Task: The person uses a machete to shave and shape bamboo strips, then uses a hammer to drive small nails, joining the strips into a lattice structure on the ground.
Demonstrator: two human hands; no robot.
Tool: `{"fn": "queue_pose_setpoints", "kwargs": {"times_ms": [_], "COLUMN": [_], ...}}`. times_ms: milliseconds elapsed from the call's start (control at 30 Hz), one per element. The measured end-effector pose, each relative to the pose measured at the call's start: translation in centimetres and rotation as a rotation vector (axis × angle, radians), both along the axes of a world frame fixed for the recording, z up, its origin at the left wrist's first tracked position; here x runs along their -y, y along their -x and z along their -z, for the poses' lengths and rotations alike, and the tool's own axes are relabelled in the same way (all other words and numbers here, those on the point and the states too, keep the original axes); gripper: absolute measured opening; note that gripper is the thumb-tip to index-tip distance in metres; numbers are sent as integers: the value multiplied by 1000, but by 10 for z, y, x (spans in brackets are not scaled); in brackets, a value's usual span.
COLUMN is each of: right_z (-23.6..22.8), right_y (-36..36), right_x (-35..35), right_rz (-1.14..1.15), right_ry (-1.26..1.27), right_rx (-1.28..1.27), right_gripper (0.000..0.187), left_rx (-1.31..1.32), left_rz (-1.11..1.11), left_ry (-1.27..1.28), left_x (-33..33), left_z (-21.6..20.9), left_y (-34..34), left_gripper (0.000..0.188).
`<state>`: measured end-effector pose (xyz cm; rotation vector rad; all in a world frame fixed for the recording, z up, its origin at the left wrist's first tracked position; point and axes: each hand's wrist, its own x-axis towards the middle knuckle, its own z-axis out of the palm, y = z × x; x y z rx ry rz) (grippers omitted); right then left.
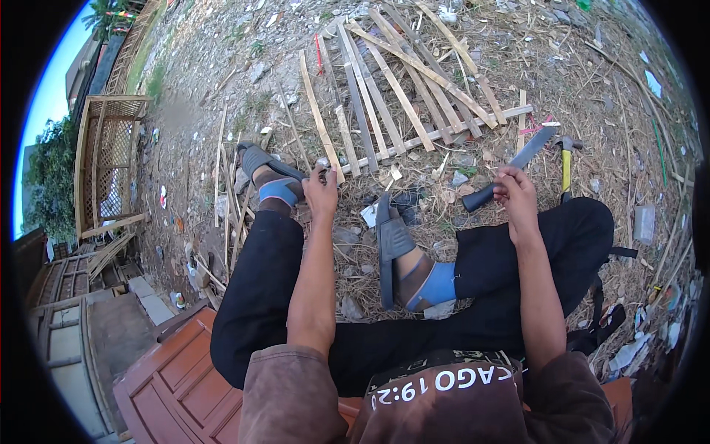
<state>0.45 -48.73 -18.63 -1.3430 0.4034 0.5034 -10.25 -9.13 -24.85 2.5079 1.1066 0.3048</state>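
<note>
My left hand (321, 194) is beside my left sandal (257, 157), its fingers curled down next to the near end of a thin wooden slat (316, 111). What its fingertips hold, if anything, is too small to make out. My right hand (520, 200) is raised above my bent right leg, thumb and fingers pinched together. Anything in that pinch is hidden. Behind it is a machete (531, 150) with a grey blade and black handle; the fingers overlap it in view, but a grip on it does not show. A hammer (566, 164) with a yellow handle lies to the right.
Several slats spread fanwise over a crosswise strip (399, 148). My right sandal (394, 240) stands between the hands. A reddish-brown panelled door (177, 370) lies at lower left, with a lattice wooden frame (111, 163) farther off. Stones and litter dot the straw-covered ground.
</note>
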Motion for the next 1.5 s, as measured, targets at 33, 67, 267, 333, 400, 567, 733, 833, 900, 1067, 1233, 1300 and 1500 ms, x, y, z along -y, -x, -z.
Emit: {"fn": "queue_pose_setpoints", "kwargs": {"times_ms": [33, 67, 267, 333, 400, 567, 733, 833, 900, 1067, 1233, 1300, 1500], "right_z": [2, 3, 13, 16, 19, 22, 18, 17, 16, 20, 20, 22, 32], "right_y": [1, 0, 8, 8, 6, 1, 2, 2, 1, 2, 2, 3, 5], "right_x": [1, -1, -13, -14, -14, -16, -15, -14, -17, -20, -18, -19, -23], "right_rz": [28, 15, -105, -117, -153, -160, -128, -119, -115, -142, -145, -143, -207], "right_ry": [-4, 0, -37, -31, -15, -26, -47, -54, -62, -54, -48, -41, 17], "right_rx": [-1, 14, -7, -14, -8, 10, 40, 50, 52, 95, 107, 110, 156], "right_gripper": [12, 11, 12, 12, 9, 9, 12, 13, 13, 12, 13, 14, 15], "left_rx": [-26, -133, -34, 31, 134, 202, 160, 141, 122, 105, 148, 141, 174], "left_rz": [17, 3, -10, -55, -155, -210, -256, -297, -251, -228, -175, -173, -210], "left_ry": [-31, 0, 357, 524, 841, 1021, 1075, 1004, 1106, 1021, 971, 958, 869], "left_x": [5, 12, 2, -5, -9, -8, -18, -19, -27, -15, -11, -11, -12], "left_z": [2, -2, 8, 1, -12, -42, -70, -80, -88, -97, -92, -87, -73], "left_y": [-1, -3, -5, -9, -10, -22, -32, -39, -39, -47, -45, -44, -39], "left_gripper": [49, 52, 54, 49, 32, 23, 25, 30, 27, 27, 29, 29, 30]}}
